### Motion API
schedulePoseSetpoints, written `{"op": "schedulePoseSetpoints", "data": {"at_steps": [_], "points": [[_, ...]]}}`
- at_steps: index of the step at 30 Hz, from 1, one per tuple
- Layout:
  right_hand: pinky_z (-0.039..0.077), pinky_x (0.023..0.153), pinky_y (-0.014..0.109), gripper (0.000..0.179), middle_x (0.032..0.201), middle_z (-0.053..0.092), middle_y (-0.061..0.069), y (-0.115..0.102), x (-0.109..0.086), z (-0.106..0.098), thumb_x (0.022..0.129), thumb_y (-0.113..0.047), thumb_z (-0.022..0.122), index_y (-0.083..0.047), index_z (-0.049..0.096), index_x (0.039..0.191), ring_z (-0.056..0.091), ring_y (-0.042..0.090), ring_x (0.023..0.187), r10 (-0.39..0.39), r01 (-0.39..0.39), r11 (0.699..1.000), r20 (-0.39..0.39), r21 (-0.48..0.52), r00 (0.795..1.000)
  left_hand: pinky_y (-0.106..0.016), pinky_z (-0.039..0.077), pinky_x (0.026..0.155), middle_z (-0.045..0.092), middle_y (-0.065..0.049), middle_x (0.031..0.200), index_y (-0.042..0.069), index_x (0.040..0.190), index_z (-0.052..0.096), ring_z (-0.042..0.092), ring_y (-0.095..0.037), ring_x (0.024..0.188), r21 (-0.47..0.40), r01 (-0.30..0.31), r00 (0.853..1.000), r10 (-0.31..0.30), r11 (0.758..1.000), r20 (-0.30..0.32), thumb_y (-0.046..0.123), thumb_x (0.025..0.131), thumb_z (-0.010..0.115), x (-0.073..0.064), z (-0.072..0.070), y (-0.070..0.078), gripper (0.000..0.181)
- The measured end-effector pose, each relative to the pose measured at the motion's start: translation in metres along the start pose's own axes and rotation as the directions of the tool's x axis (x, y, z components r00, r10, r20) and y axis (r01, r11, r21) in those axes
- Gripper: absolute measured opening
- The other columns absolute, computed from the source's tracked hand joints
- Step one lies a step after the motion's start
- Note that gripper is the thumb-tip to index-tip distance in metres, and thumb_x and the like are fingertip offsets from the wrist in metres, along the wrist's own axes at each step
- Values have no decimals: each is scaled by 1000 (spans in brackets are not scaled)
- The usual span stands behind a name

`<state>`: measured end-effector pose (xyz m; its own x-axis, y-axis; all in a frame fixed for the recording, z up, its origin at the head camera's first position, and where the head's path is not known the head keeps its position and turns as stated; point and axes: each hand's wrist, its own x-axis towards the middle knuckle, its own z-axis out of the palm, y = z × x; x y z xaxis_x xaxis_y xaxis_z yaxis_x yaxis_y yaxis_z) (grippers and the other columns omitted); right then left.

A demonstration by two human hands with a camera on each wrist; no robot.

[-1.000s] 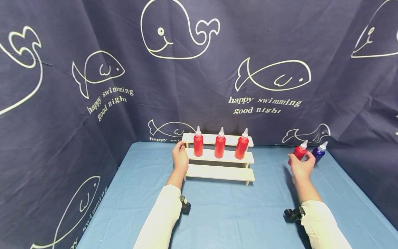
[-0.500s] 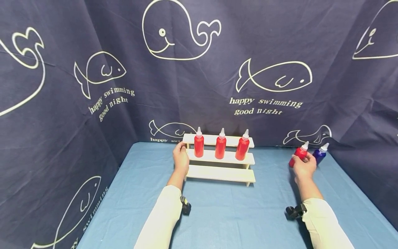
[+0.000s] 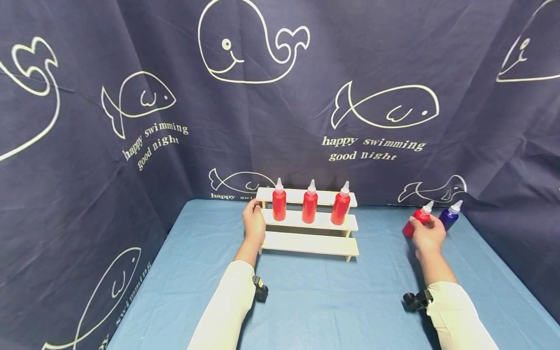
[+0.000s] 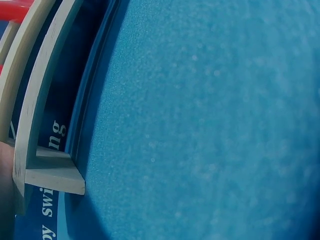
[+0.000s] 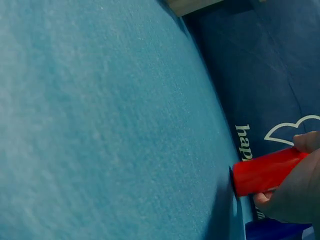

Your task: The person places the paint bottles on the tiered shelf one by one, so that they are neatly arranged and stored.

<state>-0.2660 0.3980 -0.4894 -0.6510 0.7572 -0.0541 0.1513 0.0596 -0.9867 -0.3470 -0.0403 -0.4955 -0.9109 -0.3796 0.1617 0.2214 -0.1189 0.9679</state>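
My right hand (image 3: pixel 428 236) grips a red squeeze bottle (image 3: pixel 415 223) with a pale pointed cap, which leans with its tip to the right. In the right wrist view the base of this red bottle (image 5: pixel 260 172) is close over the blue cloth. Just to its right is a dark blue squeeze bottle (image 3: pixel 448 218), partly behind the hand. My left hand (image 3: pixel 254 221) holds the left end of a three-step wooden rack (image 3: pixel 310 243). On the rack's middle step stand three upright red bottles (image 3: pixel 309 208) in a row.
Blue cloth (image 3: pixel 323 301) covers the table. A dark curtain (image 3: pixel 280 121) with white whale and fish drawings encloses the back and sides. Between the rack and the held bottle lies a stretch of blue cloth. Each wrist carries a small black camera (image 3: pixel 417 300).
My right hand has shifted slightly to the right and down, and the red bottle in it tilts a little more. The left hand and rack stay where they were.
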Motion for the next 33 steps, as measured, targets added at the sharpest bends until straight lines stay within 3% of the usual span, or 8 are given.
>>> {"op": "schedulePoseSetpoints", "data": {"at_steps": [3,7,11,20,26,33], "points": [[46,75,8,51,97,53,-17,-2,-4,-1,96,-17,73,-7,57,143,52,-5,86,-25,25,1000,22,-3,999,-43,46,106,66,-29,118,-13,116,68,60,-35,117,3,-1,1000,1,1000,-5,-7,100,44,0,1,0,30],[45,70,6,32,94,53,-17,-8,-9,0,94,-16,76,-20,64,123,52,-3,86,-30,28,999,35,30,999,-42,46,105,66,-30,118,-13,116,69,60,-36,117,-8,16,1000,-16,1000,-1,-7,100,44,-3,0,-2,29],[48,69,8,28,93,56,-17,-21,-17,3,93,-14,77,-26,63,113,55,-4,85,-45,40,997,79,68,996,-43,45,105,65,-30,118,-14,115,68,59,-36,116,-19,-4,1000,4,1000,13,-7,101,44,0,1,-4,29],[54,70,7,35,93,60,-21,-40,-33,12,92,-10,78,-18,64,122,61,-8,79,-64,45,994,198,100,978,-41,45,104,63,-27,113,-14,112,66,58,-32,113,-33,8,1000,-7,999,13,-7,101,43,3,1,-3,27],[55,72,8,31,88,63,-22,-48,-40,13,90,-6,78,-20,65,116,62,-7,79,-111,82,989,242,126,964,-40,46,103,64,-28,112,-15,113,66,59,-33,111,-20,-10,1000,10,1000,11,-8,100,43,2,1,-1,27],[55,75,9,39,86,63,-28,-52,-47,13,94,-10,75,-7,62,132,63,-11,78,-142,134,990,294,46,945,-38,45,101,64,-28,113,-15,113,67,58,-32,112,-31,-8,1000,9,999,11,-8,100,43,3,1,-4,28]]}}
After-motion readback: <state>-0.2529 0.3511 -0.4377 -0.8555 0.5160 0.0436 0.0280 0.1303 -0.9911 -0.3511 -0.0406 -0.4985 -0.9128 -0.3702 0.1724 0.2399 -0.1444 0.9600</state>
